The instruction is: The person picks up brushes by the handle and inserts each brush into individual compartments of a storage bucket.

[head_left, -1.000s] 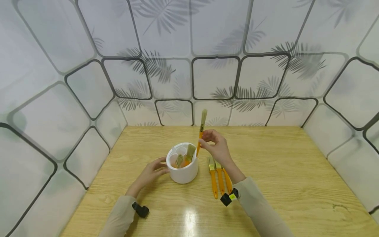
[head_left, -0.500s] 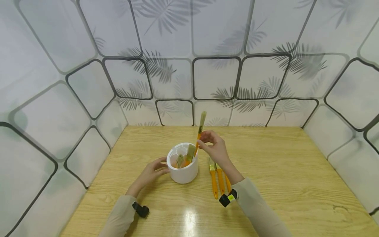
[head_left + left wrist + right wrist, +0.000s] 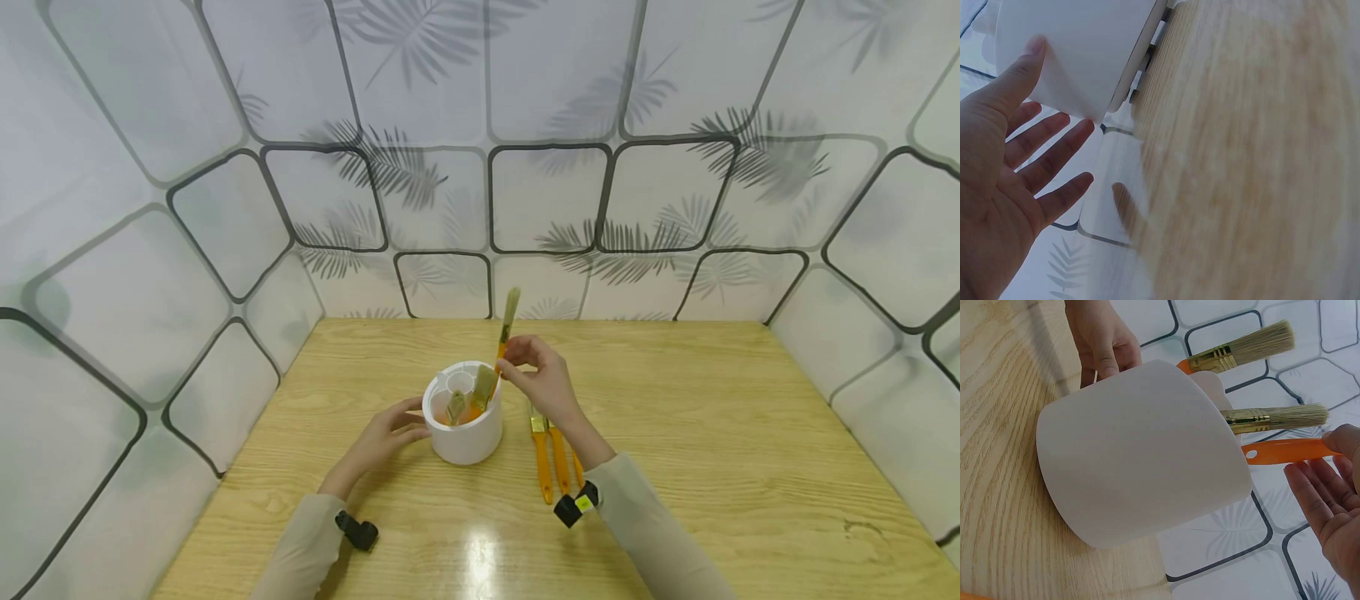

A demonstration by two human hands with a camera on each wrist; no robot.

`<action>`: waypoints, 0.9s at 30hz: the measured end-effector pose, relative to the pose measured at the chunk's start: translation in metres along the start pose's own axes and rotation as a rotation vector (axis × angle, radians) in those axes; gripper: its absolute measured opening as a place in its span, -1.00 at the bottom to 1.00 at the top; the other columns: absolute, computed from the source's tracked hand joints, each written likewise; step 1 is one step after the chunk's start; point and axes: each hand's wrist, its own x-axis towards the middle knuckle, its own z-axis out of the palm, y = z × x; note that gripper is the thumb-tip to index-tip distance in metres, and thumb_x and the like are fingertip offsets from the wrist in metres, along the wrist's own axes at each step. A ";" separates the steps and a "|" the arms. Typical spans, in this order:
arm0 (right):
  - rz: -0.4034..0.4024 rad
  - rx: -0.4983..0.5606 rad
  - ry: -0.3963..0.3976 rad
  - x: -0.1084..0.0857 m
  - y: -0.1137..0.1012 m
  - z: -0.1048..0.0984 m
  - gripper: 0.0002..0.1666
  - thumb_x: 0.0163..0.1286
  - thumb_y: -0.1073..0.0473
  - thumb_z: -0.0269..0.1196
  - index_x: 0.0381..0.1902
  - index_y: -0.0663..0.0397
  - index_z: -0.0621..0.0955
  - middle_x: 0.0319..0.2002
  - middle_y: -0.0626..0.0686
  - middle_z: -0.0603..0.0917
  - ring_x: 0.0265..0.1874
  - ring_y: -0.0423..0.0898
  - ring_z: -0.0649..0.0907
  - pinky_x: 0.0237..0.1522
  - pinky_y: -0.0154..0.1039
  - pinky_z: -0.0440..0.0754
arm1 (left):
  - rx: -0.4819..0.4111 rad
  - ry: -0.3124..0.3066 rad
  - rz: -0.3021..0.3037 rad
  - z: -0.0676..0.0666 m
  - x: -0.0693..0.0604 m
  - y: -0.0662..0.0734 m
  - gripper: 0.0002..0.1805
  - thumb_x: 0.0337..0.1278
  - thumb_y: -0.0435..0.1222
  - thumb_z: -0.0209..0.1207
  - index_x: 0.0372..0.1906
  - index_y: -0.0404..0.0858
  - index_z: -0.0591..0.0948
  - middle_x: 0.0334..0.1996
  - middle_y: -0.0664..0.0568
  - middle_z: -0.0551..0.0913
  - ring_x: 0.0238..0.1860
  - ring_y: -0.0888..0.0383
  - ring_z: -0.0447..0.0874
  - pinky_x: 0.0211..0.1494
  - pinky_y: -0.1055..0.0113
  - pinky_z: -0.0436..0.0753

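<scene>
A white round holder [image 3: 467, 442] with inner compartments stands on the table. Two paintbrushes lean inside it, bristles up: a wide one [image 3: 483, 385] and another [image 3: 455, 407]. My right hand [image 3: 546, 385] pinches a third paintbrush [image 3: 510, 310] by its orange handle, bristles up. In the right wrist view, the holed end of that handle [image 3: 1285, 451] is at the holder's rim; how far inside it reaches is hidden. My left hand [image 3: 384, 437] rests against the holder's left side. Its fingers look fairly straight in the left wrist view, thumb on the white wall [image 3: 1079, 56].
Several orange-handled paintbrushes lie on the wooden table [image 3: 750, 467] right of the holder, including one in full view [image 3: 542, 458] and one beside it [image 3: 559, 465]. My right forearm partly covers them. A patterned wall covering [image 3: 547, 200] rises behind and at both sides.
My right hand has moved slightly left and down with the paintbrush, bringing its handle end from beside the holder to its rim. The left hand and the holder have stayed put.
</scene>
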 end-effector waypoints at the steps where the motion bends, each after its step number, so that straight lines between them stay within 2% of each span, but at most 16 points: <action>1: -0.001 -0.005 -0.001 0.000 0.000 0.000 -0.70 0.22 0.36 0.26 -0.09 0.38 0.50 -0.24 0.31 0.60 -0.25 0.16 0.62 -0.24 -0.04 0.70 | 0.000 0.000 0.002 0.000 0.000 0.000 -0.41 0.13 -0.32 0.21 0.27 -0.32 0.34 0.19 -0.27 0.43 0.08 -0.26 0.50 0.10 -0.05 0.56; 11: -0.016 -0.019 -0.018 -0.002 0.003 0.001 -0.71 0.22 0.37 0.26 -0.11 0.38 0.50 -0.25 0.30 0.59 -0.27 0.14 0.63 -0.31 -0.29 0.71 | -0.002 0.000 0.000 0.000 0.000 -0.001 -0.42 0.13 -0.32 0.21 0.26 -0.32 0.35 0.15 -0.28 0.46 0.07 -0.26 0.51 0.10 -0.05 0.56; 18: -0.036 -0.042 -0.015 -0.002 0.009 0.001 -0.72 0.23 0.34 0.26 -0.13 0.34 0.51 -0.27 0.26 0.60 -0.30 0.01 0.65 -0.31 -0.27 0.72 | 0.007 0.009 -0.006 0.001 0.001 0.000 -0.42 0.12 -0.32 0.22 0.26 -0.31 0.35 0.17 -0.27 0.45 0.08 -0.26 0.50 0.11 -0.07 0.54; 20: -0.043 -0.038 -0.010 0.000 0.019 0.001 -0.72 0.23 0.28 0.28 -0.13 0.28 0.52 -0.28 0.21 0.61 -0.31 -0.07 0.65 -0.32 -0.29 0.72 | 0.008 0.009 -0.008 0.001 0.001 0.000 -0.42 0.12 -0.32 0.22 0.26 -0.32 0.35 0.18 -0.27 0.44 0.08 -0.26 0.50 0.11 -0.08 0.54; 25: -0.009 -0.048 -0.017 -0.002 0.017 0.001 -0.71 0.23 0.28 0.27 -0.11 0.28 0.51 -0.25 0.23 0.60 -0.25 0.03 0.65 -0.32 -0.34 0.71 | 0.007 0.007 -0.014 0.000 0.001 -0.001 -0.42 0.13 -0.32 0.21 0.27 -0.31 0.35 0.19 -0.26 0.43 0.08 -0.26 0.50 0.12 -0.08 0.53; 27: 0.017 -0.057 -0.026 -0.004 0.008 0.001 -0.71 0.23 0.33 0.26 -0.11 0.34 0.50 -0.24 0.28 0.60 -0.23 0.13 0.63 -0.30 -0.32 0.71 | 0.007 0.008 -0.011 0.000 0.001 -0.002 -0.42 0.13 -0.33 0.21 0.26 -0.31 0.36 0.18 -0.27 0.43 0.08 -0.27 0.50 0.12 -0.09 0.53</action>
